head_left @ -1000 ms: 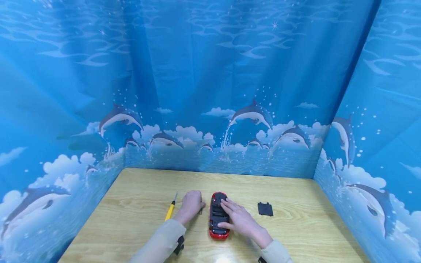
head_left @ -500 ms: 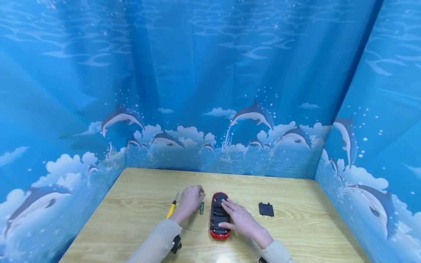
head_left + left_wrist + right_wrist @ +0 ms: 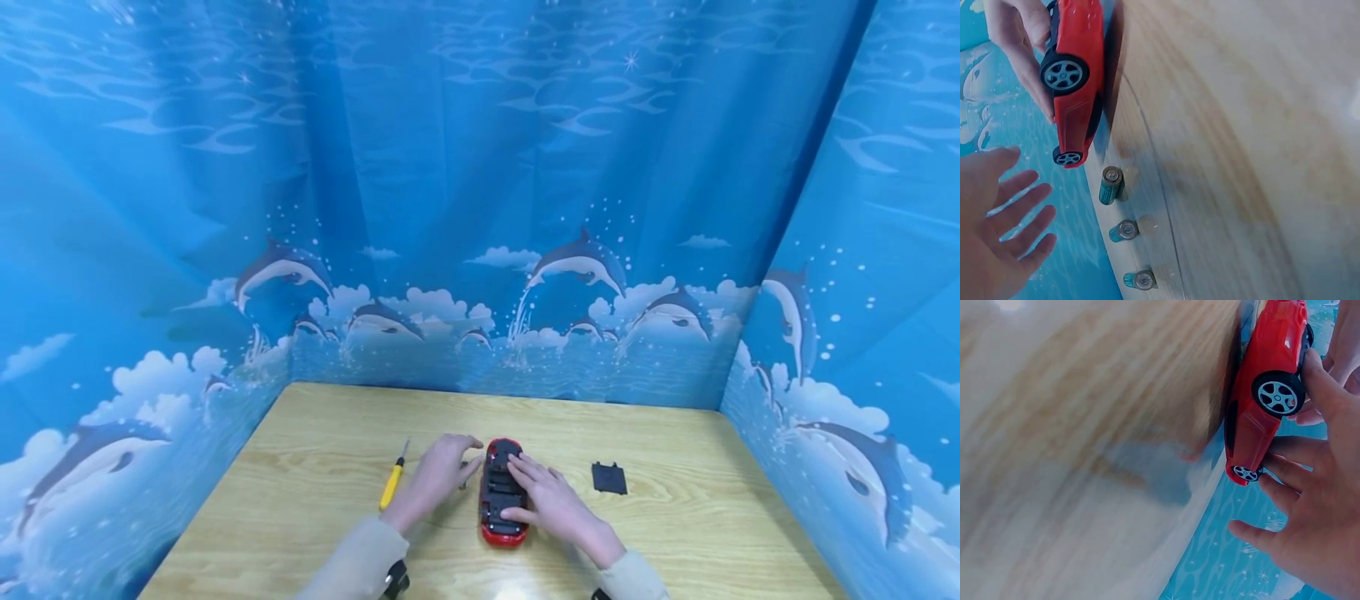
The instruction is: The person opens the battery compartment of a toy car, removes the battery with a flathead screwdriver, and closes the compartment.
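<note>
A red toy car [image 3: 504,492] lies upside down on the table, its black underside with slots facing up. My right hand [image 3: 551,504] rests on it from the right, fingers fairly straight; in the right wrist view the fingers touch the car [image 3: 1266,394] near its wheels. My left hand [image 3: 438,475] hovers just left of the car, fingers spread and holding nothing, as the left wrist view of that hand [image 3: 997,219] shows. Three green batteries lie beside the car there: one nearest it [image 3: 1110,186], a middle battery [image 3: 1124,230] and a farther battery [image 3: 1139,280]. From above, the left hand mostly hides them.
A yellow-handled screwdriver [image 3: 392,485] lies left of the left hand, its tip pointing away. To the right is a flat black cover [image 3: 609,478] with small tabs. The wooden table [image 3: 675,533] meets a blue dolphin curtain [image 3: 480,208] at the back and sides.
My left hand let go of a battery, leaving it on the table, drew back, then moved right toward the car with its fingers spreading. The right hand and car stayed in place.
</note>
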Demonstrator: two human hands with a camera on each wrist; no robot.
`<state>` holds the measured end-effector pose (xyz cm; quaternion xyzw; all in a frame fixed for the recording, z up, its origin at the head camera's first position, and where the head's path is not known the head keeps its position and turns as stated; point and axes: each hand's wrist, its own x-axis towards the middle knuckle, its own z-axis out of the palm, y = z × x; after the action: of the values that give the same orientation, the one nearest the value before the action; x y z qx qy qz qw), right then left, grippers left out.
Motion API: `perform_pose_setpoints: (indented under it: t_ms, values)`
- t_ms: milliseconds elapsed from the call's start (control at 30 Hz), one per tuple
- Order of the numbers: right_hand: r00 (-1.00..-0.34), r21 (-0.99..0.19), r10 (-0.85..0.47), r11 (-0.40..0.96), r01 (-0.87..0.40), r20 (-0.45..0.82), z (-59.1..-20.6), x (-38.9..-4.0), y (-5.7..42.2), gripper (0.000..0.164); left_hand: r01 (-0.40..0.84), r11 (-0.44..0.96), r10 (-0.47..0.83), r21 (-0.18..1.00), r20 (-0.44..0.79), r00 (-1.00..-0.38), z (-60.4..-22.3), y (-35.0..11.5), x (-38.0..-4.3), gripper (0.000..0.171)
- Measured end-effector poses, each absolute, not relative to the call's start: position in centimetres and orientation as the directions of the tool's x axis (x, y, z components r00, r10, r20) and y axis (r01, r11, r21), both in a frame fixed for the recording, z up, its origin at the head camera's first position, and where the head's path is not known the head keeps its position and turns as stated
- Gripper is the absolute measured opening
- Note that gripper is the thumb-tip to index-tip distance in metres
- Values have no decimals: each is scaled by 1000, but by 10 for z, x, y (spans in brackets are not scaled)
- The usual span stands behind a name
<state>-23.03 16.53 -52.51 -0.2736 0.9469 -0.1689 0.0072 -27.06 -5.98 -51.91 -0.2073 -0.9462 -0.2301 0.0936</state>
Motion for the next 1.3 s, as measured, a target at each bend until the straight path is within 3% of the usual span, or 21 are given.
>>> perform_pose_setpoints:
  t_ms: [367,767,1033,1300]
  values:
    - [-850,-321,-518,792,-519,97,-528,-228,168,82,574,786,559,228,133,-818,-529,-54,-250,59]
    - [-840,-325,-525,778,-538,135,-524,-227,173,80,589,783,579,202,111,-808,-532,-52,-243,63]
    - [-863,-373,-441,779,-505,246,-510,-240,196,58,586,777,575,230,119,-809,-534,-54,-245,72]
    - [-905,-432,-330,799,-419,269,-501,-253,229,44,563,791,559,239,91,-824,-532,-53,-247,72]
